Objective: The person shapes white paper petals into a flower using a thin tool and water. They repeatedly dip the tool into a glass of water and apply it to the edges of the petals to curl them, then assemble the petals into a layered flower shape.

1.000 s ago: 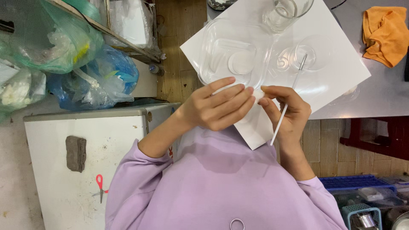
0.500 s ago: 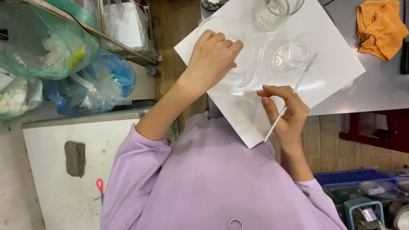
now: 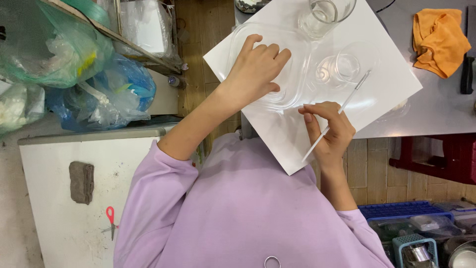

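Observation:
My left hand (image 3: 257, 68) rests palm-down inside a clear plastic tray (image 3: 292, 39) that lies on a white sheet (image 3: 386, 84). My right hand (image 3: 331, 130) grips a thin white stick (image 3: 342, 106), whose tip points toward a small clear glass dish (image 3: 342, 67) on the sheet. A taller clear glass beaker (image 3: 325, 15) stands at the sheet's far edge. Lilac sleeves cover both of my arms.
An orange cloth (image 3: 439, 42) lies on the grey table at the right beside a dark handle (image 3: 467, 74). Plastic bags (image 3: 74, 74) fill shelves on the left. Red scissors (image 3: 110, 221) lie on a white cabinet. Blue crates (image 3: 411, 218) sit low right.
My left hand moved away from the right hand, reached onto the clear tray and settled flat in it. My right hand kept the stick and stayed nearly in place.

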